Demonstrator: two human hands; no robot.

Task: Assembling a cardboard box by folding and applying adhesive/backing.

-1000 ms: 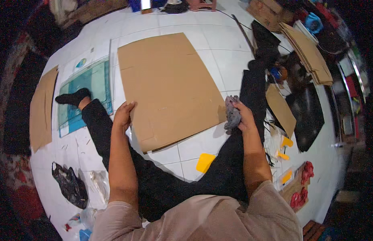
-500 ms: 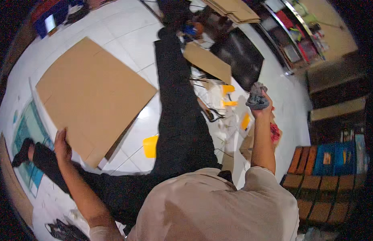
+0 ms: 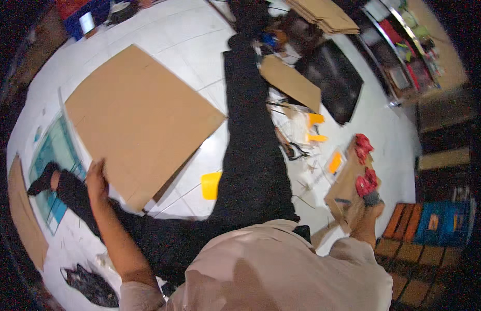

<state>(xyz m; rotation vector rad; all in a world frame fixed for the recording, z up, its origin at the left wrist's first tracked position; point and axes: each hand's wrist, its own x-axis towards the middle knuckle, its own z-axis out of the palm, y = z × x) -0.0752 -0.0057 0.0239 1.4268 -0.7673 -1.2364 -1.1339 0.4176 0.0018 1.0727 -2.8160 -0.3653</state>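
Note:
A large flat brown cardboard sheet [image 3: 144,122] is slanted on the left, with a dark gap under its lower right edge. My left hand [image 3: 97,181] grips its near left edge, fingers partly hidden. On the right, my right hand [image 3: 376,210] is closed around a crumpled grey cloth [image 3: 372,199], which shows only in part. It is low beside a red crumpled cloth [image 3: 368,182] on a cardboard piece [image 3: 341,201]. Another red crumpled cloth [image 3: 363,148] lies just beyond.
My outstretched leg [image 3: 251,135] divides the tiled floor. Pliers [image 3: 296,151], yellow pieces [image 3: 316,120] and a black panel [image 3: 334,80] are to its right. A yellow container [image 3: 211,185] stands by my thigh. Clear sheeting [image 3: 59,147] lies under my left foot.
My right hand has come down and nearer with the grey cloth, to beside the red cloths. The view has shifted; my left hand keeps its place at the cardboard edge.

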